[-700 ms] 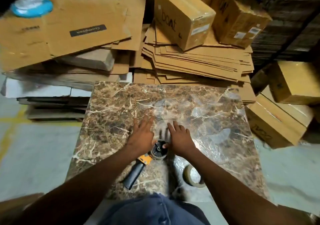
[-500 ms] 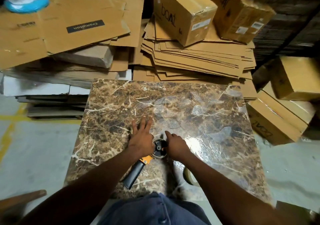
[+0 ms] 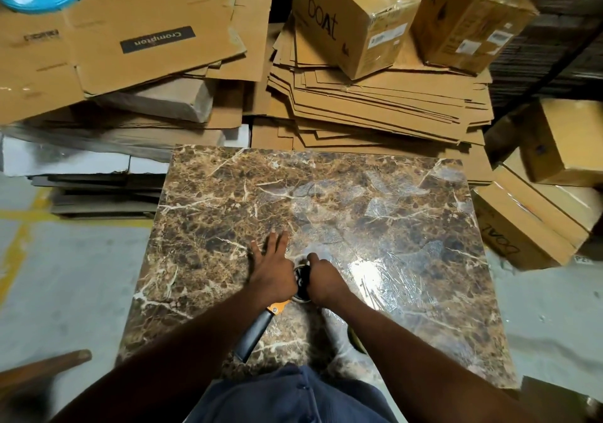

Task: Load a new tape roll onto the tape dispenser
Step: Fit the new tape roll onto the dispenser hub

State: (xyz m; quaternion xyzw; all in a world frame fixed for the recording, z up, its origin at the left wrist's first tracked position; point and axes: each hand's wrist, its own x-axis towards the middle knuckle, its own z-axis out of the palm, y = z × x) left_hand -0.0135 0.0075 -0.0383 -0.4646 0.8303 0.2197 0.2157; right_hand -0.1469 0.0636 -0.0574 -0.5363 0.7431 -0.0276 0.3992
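Note:
The tape dispenser (image 3: 255, 334) lies on the marble table (image 3: 326, 194) near its front edge. Its black handle points toward me, with an orange bracket and a black hub (image 3: 301, 284) beyond it. My left hand (image 3: 272, 269) lies flat with fingers spread, its heel pressing on the dispenser's left side. My right hand (image 3: 326, 279) has its fingers curled onto the hub from the right. A tape roll (image 3: 354, 340) lies on the table under my right forearm, mostly hidden.
Flattened cardboard stacks (image 3: 375, 103) and sealed boxes (image 3: 352, 14) crowd the floor behind the table. More boxes (image 3: 528, 223) lean at the right. Clear film wrinkles over the tabletop. Grey floor with a yellow line (image 3: 19, 243) lies to the left.
My right hand's fingers, spread flat beyond the hub earlier, have pulled back and curled onto it. My left hand stays flat in about the same place.

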